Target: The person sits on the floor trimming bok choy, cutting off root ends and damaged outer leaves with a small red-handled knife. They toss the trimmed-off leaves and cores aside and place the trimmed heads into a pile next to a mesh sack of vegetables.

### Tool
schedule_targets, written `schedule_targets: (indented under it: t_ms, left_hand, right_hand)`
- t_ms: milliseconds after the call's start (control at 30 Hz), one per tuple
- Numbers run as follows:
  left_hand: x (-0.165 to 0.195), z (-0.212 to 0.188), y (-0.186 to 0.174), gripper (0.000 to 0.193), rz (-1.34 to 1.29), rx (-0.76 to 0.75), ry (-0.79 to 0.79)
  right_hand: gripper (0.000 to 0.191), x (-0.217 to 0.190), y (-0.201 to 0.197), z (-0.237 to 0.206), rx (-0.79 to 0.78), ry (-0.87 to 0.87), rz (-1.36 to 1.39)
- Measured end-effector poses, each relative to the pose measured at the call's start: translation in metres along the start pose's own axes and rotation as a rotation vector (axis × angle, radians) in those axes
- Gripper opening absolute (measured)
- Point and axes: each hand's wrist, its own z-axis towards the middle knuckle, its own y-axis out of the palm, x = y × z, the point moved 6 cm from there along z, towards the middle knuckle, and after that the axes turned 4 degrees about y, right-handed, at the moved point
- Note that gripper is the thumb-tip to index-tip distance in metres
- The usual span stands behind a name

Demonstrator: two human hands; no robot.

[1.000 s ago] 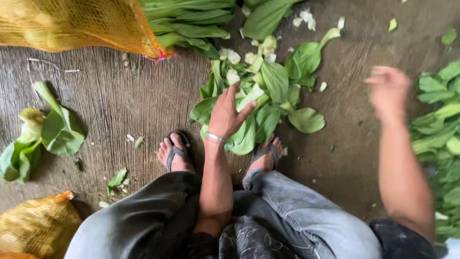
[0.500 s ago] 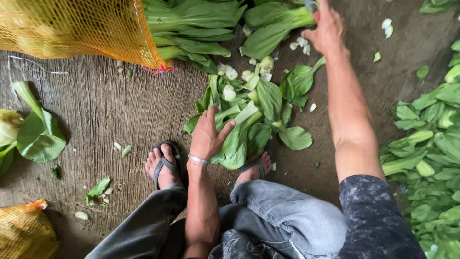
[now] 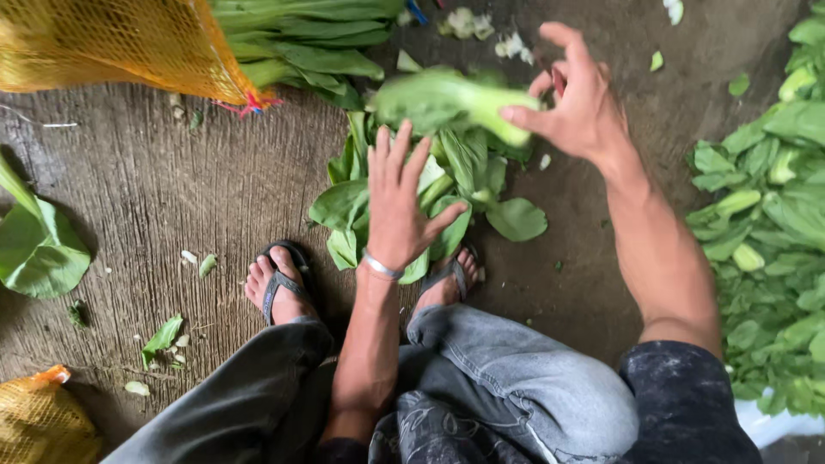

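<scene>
Greens everywhere on a grey floor. Right hand is raised over the middle, fingers curled round the pale stalk end of a leafy bunch — firm hold, thumb on the near side, bunch blurred and lifted clear of the heap below. Left hand is spread wide, palm down, fingers splayed over the pile of loose leaves just in front of the feet; it holds nothing, and whether it presses on the leaves or hovers I cannot tell. Silver bangle on that wrist.

Person squats — grey trousers, dark sandals either side of the left arm. Orange net sack at top left, long green stalks sticking out of its mouth beside the pile. Second heap of trimmed greens along the right edge, well apart from the hands. One big leaf at the left edge; another orange sack in the bottom-left corner. Small scraps scattered near the left foot.
</scene>
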Motion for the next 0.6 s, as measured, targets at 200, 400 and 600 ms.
schedule_targets:
  t_ms: [200, 400, 600]
  left_hand:
    - [0.026, 0.000, 0.029, 0.091, 0.022, -0.139, -0.028]
    - [0.007, -0.008, 0.013, 0.077, -0.406, -0.078, -0.271]
    - [0.006, -0.008, 0.003, 0.073, -0.517, -0.028, -0.263]
  right_hand:
    - [0.072, -0.051, 0.023, -0.070, -0.281, 0.217, 0.286]
    - [0.034, -0.075, -0.007, -0.105, -0.024, -0.019, 0.099]
    - [0.037, -0.120, 0.003, -0.135, 0.024, -0.316, -0.189]
